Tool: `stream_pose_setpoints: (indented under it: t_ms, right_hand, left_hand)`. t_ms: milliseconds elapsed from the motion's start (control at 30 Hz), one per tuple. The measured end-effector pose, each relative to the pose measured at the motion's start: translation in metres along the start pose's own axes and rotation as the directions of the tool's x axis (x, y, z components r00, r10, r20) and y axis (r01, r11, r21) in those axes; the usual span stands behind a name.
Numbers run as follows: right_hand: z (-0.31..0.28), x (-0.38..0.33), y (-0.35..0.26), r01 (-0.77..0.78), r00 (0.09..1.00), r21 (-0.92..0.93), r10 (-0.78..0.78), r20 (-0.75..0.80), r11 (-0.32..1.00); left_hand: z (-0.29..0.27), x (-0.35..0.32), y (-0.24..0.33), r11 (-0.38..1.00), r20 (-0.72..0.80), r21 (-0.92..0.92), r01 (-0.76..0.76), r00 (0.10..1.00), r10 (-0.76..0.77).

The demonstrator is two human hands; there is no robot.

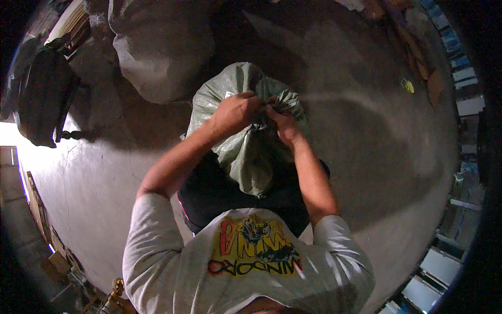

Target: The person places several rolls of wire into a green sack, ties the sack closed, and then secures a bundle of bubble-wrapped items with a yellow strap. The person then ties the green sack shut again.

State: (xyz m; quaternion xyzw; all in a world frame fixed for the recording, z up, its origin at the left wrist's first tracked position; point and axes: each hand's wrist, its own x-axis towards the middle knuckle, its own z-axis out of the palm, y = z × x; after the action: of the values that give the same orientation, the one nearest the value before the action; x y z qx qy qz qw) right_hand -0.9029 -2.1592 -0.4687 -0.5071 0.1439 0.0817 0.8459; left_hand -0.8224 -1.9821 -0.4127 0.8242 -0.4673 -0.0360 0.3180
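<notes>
A full grey-green woven sack [246, 152] stands upright on the concrete floor right in front of me, between my legs. Both hands work at its gathered mouth. My left hand [236, 112] clutches the bunched fabric at the top of the sack. My right hand [281, 121] pinches the same bunch from the right side, its fingers touching my left hand. The sack's neck is twisted into folds under my fingers. Whether a string or tie is there I cannot make out.
A second, larger pale sack [159, 49] lies on the floor behind the one I hold. A dark bag [44, 97] sits at the far left. Wooden slats [36, 204] line the left edge, shelving [460, 68] the right. A small yellow object [408, 85] lies on the floor.
</notes>
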Motion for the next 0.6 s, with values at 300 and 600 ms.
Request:
stream_pose_setpoints:
  t_ms: [300, 600]
  right_hand:
    - [-0.002, -0.009, -0.013, 0.022, 1.000, -0.260, -0.024, -0.006, 0.965]
    - [-0.019, -0.004, 0.010, 0.122, 0.992, -0.369, -0.096, 0.087, 0.921]
  left_hand:
    - [0.055, -0.052, 0.055, 0.885, -0.317, -0.355, 0.301, 0.852, -0.417]
    - [0.066, -0.066, 0.052, 0.986, -0.311, 0.024, 0.162, 0.939, -0.147]
